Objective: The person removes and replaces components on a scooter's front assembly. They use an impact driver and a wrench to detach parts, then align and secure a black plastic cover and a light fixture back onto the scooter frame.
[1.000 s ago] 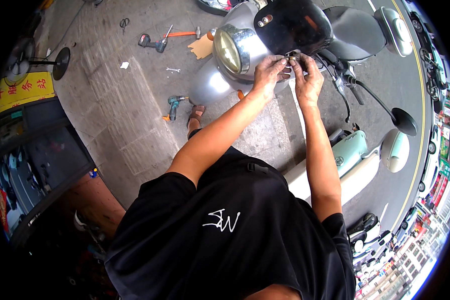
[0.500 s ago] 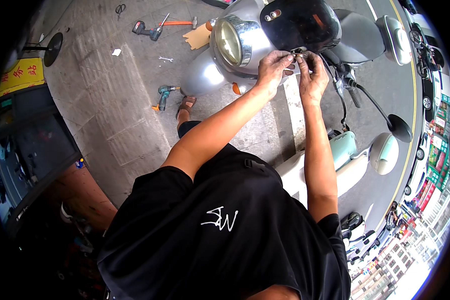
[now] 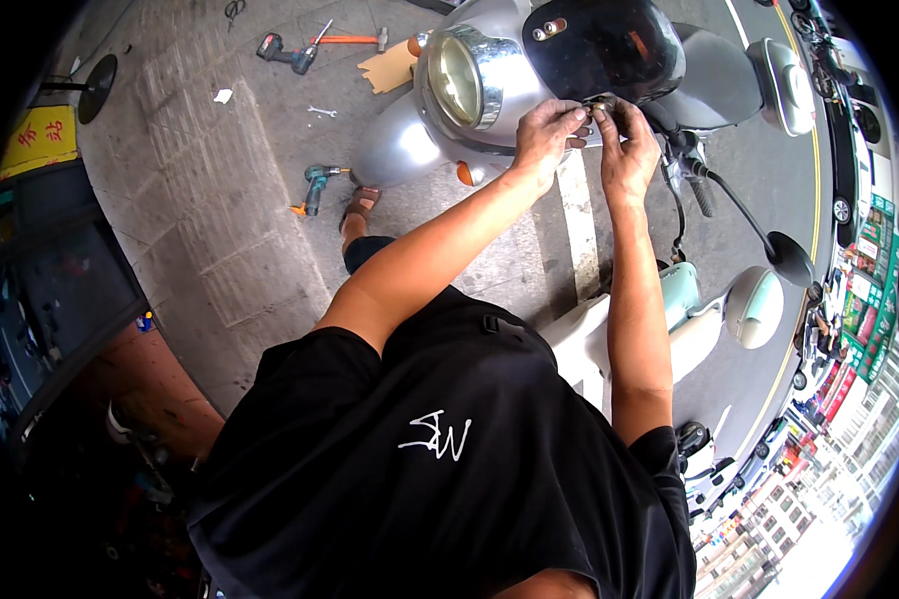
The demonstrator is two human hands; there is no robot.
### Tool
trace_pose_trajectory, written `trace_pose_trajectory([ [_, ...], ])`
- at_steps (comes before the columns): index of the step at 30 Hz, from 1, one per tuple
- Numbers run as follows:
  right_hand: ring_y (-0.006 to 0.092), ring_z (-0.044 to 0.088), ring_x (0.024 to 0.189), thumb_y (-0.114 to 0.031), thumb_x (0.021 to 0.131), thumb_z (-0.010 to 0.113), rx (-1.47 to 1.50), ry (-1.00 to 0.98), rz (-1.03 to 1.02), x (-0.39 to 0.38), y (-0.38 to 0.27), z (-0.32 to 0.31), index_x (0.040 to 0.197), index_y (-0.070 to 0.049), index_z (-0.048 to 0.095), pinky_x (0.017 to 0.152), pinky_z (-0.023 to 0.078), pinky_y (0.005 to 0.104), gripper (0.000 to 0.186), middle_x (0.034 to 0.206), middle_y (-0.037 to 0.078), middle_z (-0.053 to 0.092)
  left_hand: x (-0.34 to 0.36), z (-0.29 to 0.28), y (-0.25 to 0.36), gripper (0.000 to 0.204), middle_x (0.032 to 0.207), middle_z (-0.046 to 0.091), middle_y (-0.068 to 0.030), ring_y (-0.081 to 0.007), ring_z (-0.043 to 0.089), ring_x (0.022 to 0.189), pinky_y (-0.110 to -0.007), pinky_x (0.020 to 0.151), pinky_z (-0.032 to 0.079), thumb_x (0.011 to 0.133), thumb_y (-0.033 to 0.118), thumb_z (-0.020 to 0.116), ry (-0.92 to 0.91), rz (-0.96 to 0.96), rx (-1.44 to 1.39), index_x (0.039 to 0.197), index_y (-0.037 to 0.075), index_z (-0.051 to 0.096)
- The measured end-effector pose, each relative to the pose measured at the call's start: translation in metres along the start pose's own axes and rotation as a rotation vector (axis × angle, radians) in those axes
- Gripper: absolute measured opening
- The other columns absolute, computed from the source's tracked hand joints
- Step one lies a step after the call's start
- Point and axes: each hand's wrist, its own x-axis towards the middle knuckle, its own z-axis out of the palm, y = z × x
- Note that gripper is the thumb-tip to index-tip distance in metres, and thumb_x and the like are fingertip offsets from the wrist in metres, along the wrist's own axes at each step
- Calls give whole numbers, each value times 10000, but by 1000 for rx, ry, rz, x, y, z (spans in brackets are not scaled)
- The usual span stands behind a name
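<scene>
Both my hands meet at the near edge of a scooter's glossy black windshield (image 3: 609,55). My left hand (image 3: 549,137) is closed in a pinch, thumb against fingertips; what it grips is too small to make out. Close beside it, my right hand (image 3: 628,155) pinches a small metal part (image 3: 598,108) between thumb and fingers. The part looks dull and brassy, and my fingertips partly cover it. Under and left of my hands is the silver scooter (image 3: 400,140) with its round chrome-rimmed headlight (image 3: 456,82).
On the pavement at left lie a teal cordless drill (image 3: 317,190), a red-and-black cordless drill (image 3: 288,54), an orange-handled hammer (image 3: 355,40), a wrench (image 3: 322,111) and cardboard (image 3: 390,68). A black mirror (image 3: 791,258) juts out at right. A mint-and-white scooter (image 3: 669,309) stands near my right forearm.
My view has shifted slightly, so the surroundings sit a little to the left. My hands stay together at the windshield edge, with the right fingers slightly repositioned around the small metal part.
</scene>
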Motion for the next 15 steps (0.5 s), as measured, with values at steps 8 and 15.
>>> trace_pose_trajectory([
  [8, 189, 654, 801, -146, 827, 694, -132, -84, 71, 6, -7, -4, 992, -14, 614, 746, 491, 285, 226, 892, 105, 679, 0, 4, -5, 189, 871, 641, -86, -162, 624, 746, -291, 676, 530, 870, 133, 646, 27, 33, -35, 997, 4, 589],
  [15, 175, 646, 734, -131, 823, 699, 95, 68, 158, -4, 11, 8, 948, -10, 561, 690, 498, 289, 221, 806, 109, 669, -2, 11, -4, 160, 868, 638, -81, -152, 620, 738, -279, 670, 526, 868, 117, 647, 58, 61, -22, 960, 7, 577],
])
